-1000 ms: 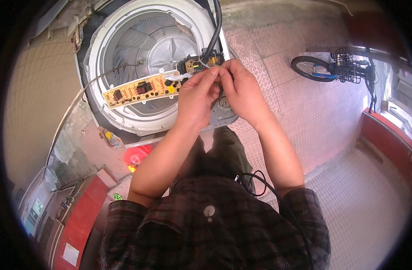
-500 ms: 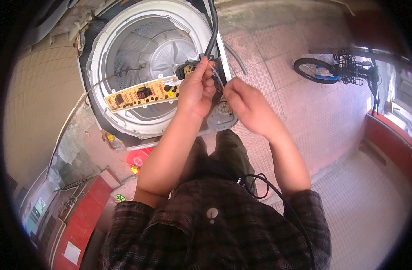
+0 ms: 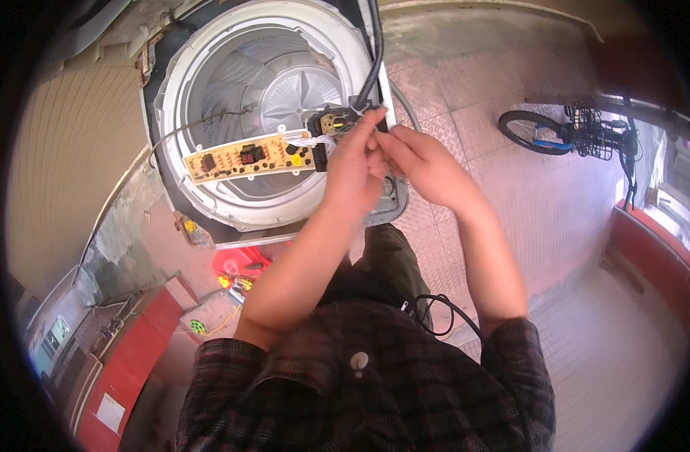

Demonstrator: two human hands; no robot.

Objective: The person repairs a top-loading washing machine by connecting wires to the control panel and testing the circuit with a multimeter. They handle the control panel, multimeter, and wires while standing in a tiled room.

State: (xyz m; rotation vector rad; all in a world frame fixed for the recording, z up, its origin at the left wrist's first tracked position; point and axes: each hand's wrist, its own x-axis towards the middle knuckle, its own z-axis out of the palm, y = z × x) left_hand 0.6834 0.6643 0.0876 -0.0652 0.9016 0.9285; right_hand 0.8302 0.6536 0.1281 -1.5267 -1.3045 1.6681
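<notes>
An open top-loading washing machine point(image 3: 209, 83) stands in front of me, its steel drum point(image 3: 284, 83) bare. A long yellow circuit board point(image 3: 243, 158) lies across the drum's opening, joined by white wires to a smaller black-edged board point(image 3: 331, 124). My left hand point(image 3: 352, 162) grips that smaller board at its right end. My right hand point(image 3: 420, 162) meets the left hand's fingertips and pinches something small at the board's edge; what it pinches is hidden. A thick black cable point(image 3: 373, 53) runs up from the boards.
A bicycle point(image 3: 578, 132) with a basket stands at the right on the tiled floor. A red tool tray point(image 3: 239, 267) lies below the machine. Red cabinets point(image 3: 126, 361) line the lower left, a red ledge point(image 3: 653, 256) the right. A black cord point(image 3: 435, 309) loops at my waist.
Both hands have shifted slightly right and up along the small board. They parted half a second ago and now their fingertips meet again at the board's right end.
</notes>
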